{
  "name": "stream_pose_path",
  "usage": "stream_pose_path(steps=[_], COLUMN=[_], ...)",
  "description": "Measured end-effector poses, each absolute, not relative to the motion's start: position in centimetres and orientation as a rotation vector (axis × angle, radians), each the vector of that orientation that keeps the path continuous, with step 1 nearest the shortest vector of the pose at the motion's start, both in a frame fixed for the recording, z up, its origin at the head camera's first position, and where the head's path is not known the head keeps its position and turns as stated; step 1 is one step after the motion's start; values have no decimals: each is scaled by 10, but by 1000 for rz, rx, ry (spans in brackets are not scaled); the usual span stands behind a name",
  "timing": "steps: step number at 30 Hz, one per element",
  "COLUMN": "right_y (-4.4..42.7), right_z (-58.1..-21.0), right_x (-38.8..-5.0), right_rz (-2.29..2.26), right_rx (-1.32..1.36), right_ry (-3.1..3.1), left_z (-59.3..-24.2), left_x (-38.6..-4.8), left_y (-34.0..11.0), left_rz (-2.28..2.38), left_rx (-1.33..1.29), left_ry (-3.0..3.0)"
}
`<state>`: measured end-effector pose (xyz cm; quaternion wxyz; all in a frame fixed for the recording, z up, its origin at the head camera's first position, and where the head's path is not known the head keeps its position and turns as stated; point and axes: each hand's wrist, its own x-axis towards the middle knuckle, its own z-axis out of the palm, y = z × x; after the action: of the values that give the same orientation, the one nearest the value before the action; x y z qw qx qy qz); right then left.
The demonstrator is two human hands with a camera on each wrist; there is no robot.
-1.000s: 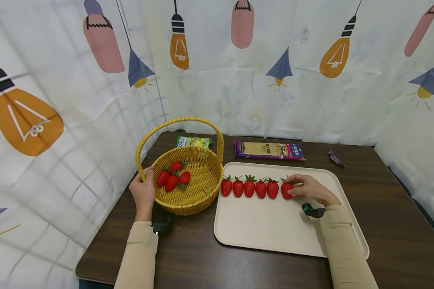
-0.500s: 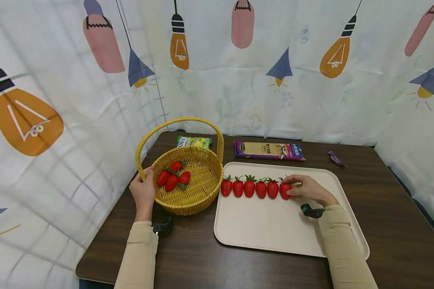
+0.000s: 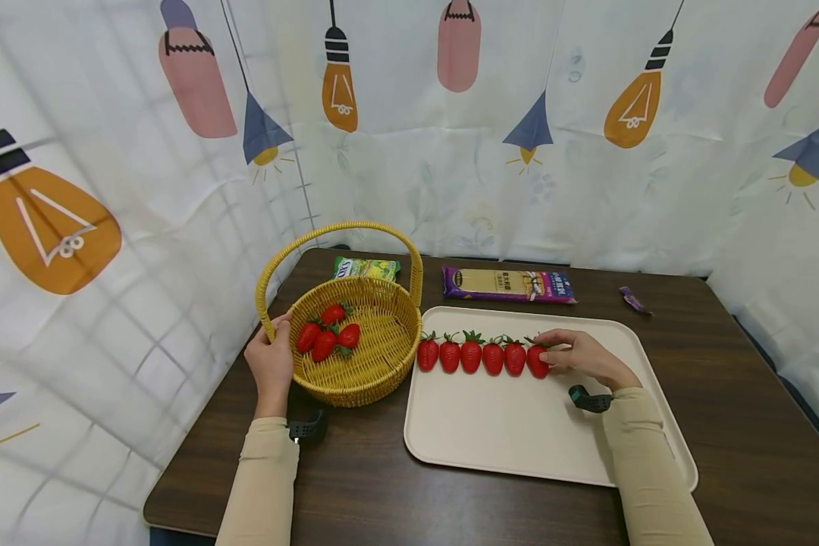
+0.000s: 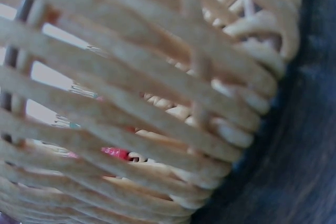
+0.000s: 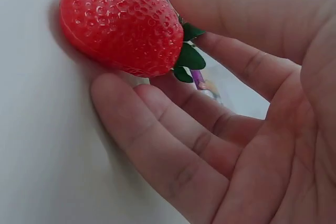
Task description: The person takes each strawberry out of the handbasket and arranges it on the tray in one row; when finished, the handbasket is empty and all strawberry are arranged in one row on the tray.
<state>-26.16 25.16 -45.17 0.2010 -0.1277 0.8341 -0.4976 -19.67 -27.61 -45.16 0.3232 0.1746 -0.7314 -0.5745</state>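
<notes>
At the left, my left hand (image 3: 271, 362) grips the rim of a yellow woven basket (image 3: 389, 371) near the foot of its handle. Several red strawberries (image 3: 324, 346) lie together in the basket's left part. On the cream tray (image 3: 505, 432), a row of strawberries (image 3: 471, 355) runs along the far left side, leaves pointing away from me. My right hand (image 3: 583, 358) is at the row's right end, around the last strawberry (image 5: 123, 27). Its fingers look relaxed, with fingertips close to the fruit; contact is hard to tell. The left wrist view shows only the basket weave (image 4: 131, 77), not the hand.
Behind the tray lies a purple noodle packet (image 3: 508, 285). A green packet (image 3: 366, 268) sits behind the basket, and a small purple wrapped item (image 3: 635, 300) is at the back right. The dark table (image 3: 355, 485) meets a patterned curtain (image 3: 416, 189) at the back.
The last strawberry has shifted slightly left, closer to the row, with my right hand moving along. My right fingers have since loosened around it. The left hand and basket have stayed put.
</notes>
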Motion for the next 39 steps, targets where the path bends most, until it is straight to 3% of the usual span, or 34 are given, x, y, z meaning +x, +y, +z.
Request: stream_pose_path(steps=[12,22,39], right_y=[261,249,144], right_z=[-453,-441,-419], right_x=[-267,-264,-253], right_rz=[-1379,-1637,-1753], right_rx=[-237,-226,-468], right_ry=[2465,2528,2423], left_z=[-451,-452,-452], left_x=[-197,-197,-196], left_y=[-276,-275,-275], left_rz=[-1495,-1492,-1512], left_rx=[465,443,468], left_ry=[-1929,-1925,-1923])
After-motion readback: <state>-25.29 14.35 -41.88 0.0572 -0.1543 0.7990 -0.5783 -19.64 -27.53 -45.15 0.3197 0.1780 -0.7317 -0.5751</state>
